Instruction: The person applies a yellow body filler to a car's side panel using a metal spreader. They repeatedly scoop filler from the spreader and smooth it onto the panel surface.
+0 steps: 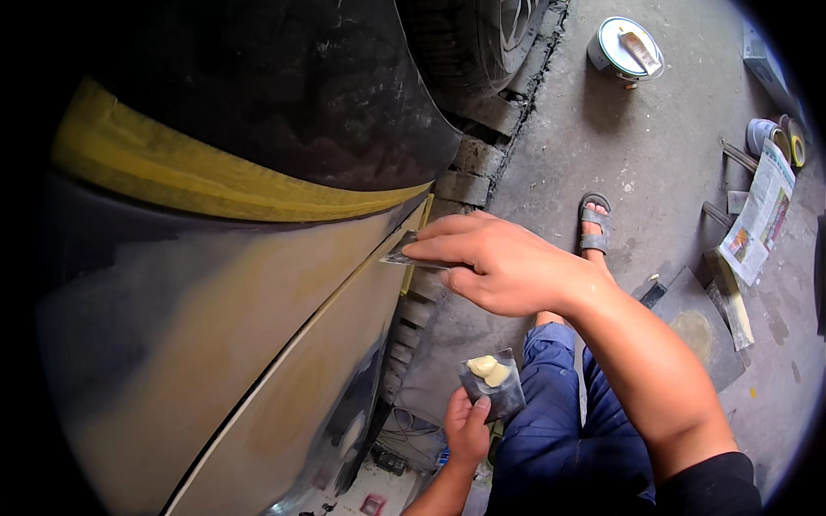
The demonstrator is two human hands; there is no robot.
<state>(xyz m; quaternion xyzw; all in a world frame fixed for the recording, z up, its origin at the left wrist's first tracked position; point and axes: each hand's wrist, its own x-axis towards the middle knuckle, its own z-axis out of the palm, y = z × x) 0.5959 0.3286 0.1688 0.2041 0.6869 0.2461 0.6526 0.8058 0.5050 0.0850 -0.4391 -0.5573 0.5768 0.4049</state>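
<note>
My right hand [490, 255] pinches a thin, dark putty spreader [406, 253], its edge at the car panel [284, 292] near the seam. Tan, sanded-looking filler patches cover the panel on both sides of that seam, below a yellow band [249, 185]. Lower down, my left hand [469, 421] is closed on the side of a dark, flat square plate [509, 397], thumb on top. A lump of cream-coloured putty [488, 370] lies on the plate.
A car wheel [465, 43] stands beyond the panel, by a brick-edged gap in the concrete floor. A lidded bucket [613, 52] carries a brush [638, 52]. To the right are a newspaper [759, 215] and tape rolls [796, 142]; cables [411, 427] lie below the panel.
</note>
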